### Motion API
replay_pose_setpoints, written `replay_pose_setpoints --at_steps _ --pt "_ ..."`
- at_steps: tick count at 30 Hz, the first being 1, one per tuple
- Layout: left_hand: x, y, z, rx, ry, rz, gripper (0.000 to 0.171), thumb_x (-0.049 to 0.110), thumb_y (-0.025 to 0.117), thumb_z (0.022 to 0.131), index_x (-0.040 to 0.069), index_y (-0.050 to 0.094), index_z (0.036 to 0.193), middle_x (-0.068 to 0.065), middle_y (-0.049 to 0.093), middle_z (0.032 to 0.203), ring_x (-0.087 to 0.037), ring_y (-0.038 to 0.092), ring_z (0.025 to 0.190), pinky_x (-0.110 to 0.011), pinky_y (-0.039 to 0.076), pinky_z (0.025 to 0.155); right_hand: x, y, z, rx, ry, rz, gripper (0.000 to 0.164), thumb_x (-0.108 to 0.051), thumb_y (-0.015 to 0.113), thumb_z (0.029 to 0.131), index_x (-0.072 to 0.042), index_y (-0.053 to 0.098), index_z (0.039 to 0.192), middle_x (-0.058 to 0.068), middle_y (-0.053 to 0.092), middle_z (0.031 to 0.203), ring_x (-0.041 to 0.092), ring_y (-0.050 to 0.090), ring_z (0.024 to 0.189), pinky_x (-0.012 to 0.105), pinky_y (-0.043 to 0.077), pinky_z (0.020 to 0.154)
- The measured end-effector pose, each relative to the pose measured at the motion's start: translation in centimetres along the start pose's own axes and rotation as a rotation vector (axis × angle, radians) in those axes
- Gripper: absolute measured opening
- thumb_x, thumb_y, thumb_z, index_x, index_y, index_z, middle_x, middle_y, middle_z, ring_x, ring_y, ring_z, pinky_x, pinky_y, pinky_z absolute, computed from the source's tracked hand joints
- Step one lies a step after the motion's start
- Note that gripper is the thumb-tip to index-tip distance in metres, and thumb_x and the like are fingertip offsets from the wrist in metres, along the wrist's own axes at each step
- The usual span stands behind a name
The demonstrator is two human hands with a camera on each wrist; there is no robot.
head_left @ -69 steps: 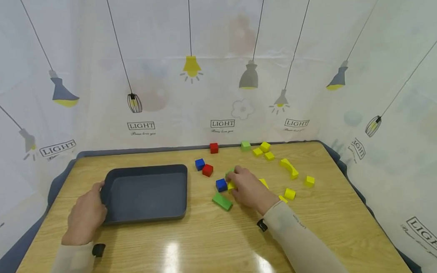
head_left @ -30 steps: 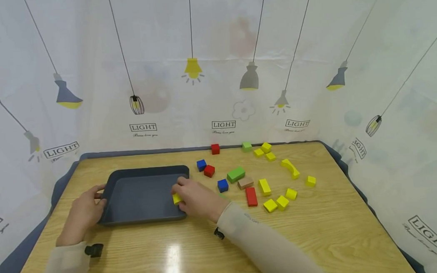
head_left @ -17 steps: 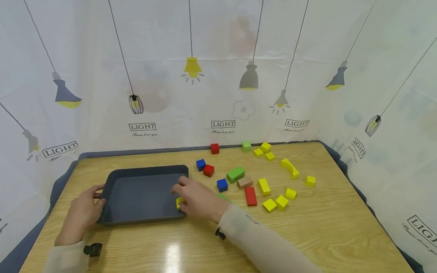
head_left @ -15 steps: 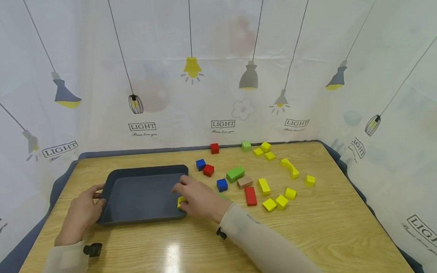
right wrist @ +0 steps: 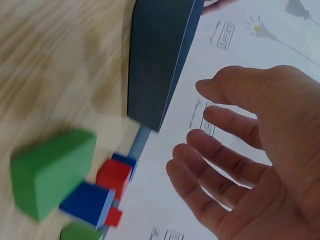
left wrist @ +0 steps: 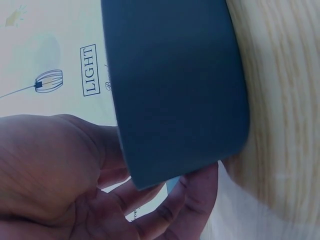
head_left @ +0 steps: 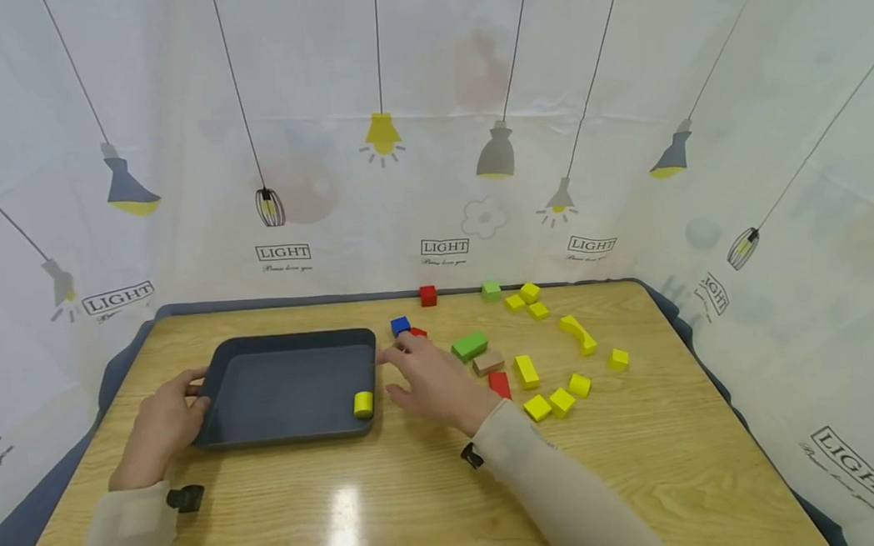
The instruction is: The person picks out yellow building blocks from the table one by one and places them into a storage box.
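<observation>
Left hand (head_left: pixel 162 425) grips tray (head_left: pixel 282 391) at left edge; yellow cylinder (head_left: pixel 363 405) inside, by right wall, room leftward. Right hand (head_left: pixel 436 382) released, just outside. Right wrist view alone shows nearer blue block (right wrist: pixel 85 204).

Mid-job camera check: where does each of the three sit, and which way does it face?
Head: on the head, facing forward and down over the table, tray and blocks; the left hand, right hand and sleeves show.
Left wrist: on the left wrist, facing the tray's outer wall close up; the left hand shows.
Right wrist: on the right wrist, facing across blocks and a tray corner; the right hand shows.
Shared: head and right wrist both show blocks; all three show the tray.
</observation>
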State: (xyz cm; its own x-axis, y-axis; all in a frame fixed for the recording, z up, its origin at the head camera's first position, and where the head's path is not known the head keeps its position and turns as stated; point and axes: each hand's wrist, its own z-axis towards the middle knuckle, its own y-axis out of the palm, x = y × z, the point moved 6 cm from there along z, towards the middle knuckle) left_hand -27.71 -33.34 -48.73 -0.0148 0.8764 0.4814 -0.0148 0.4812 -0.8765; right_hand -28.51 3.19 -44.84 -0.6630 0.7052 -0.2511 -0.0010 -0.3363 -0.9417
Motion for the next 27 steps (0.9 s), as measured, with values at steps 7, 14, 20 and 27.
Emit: replay_pose_setpoints --at_steps 7,14,20,27 --pt "-0.1 0.1 0.1 0.008 0.007 0.005 0.049 0.006 0.054 0.099 -0.006 0.043 0.145 -0.036 0.058 0.124 -0.051 0.059 0.1 -0.047 0.048 0.068 3.7 -1.4 -2.0 0.013 0.102 -0.047 0.042 -0.037 0.073 0.092 -0.024 0.062 0.131 -0.002 0.052 0.119 0.012 0.049 0.094 0.025 0.051 0.069" --pt "-0.2 0.1 0.1 0.007 -0.008 0.003 0.049 0.006 0.054 0.1 -0.006 0.043 0.145 -0.035 0.057 0.125 -0.05 0.058 0.101 -0.046 0.048 0.068 8.4 -3.5 -3.8 0.061 0.197 -0.046 0.045 -0.032 0.077 0.089 -0.021 0.063 0.13 0.0 0.054 0.123 0.013 0.052 0.096 0.03 0.052 0.077" --pt "-0.5 0.2 0.2 0.008 -0.029 0.003 0.048 0.006 0.054 0.1 -0.005 0.043 0.146 -0.035 0.057 0.126 -0.051 0.057 0.104 -0.052 0.048 0.074 12.9 -5.1 -4.6 0.082 0.266 -0.043 0.045 -0.029 0.077 0.089 -0.016 0.063 0.13 0.006 0.052 0.125 0.021 0.055 0.095 0.038 0.053 0.081" --pt "-0.6 0.1 0.3 0.018 -0.025 0.009 0.048 0.006 0.054 0.1 -0.004 0.043 0.146 -0.034 0.058 0.125 -0.054 0.054 0.109 -0.061 0.045 0.085 18.0 -6.1 -5.0 0.086 0.342 -0.082 0.044 -0.027 0.075 0.09 -0.011 0.063 0.129 0.012 0.053 0.117 0.024 0.055 0.087 0.043 0.053 0.076"
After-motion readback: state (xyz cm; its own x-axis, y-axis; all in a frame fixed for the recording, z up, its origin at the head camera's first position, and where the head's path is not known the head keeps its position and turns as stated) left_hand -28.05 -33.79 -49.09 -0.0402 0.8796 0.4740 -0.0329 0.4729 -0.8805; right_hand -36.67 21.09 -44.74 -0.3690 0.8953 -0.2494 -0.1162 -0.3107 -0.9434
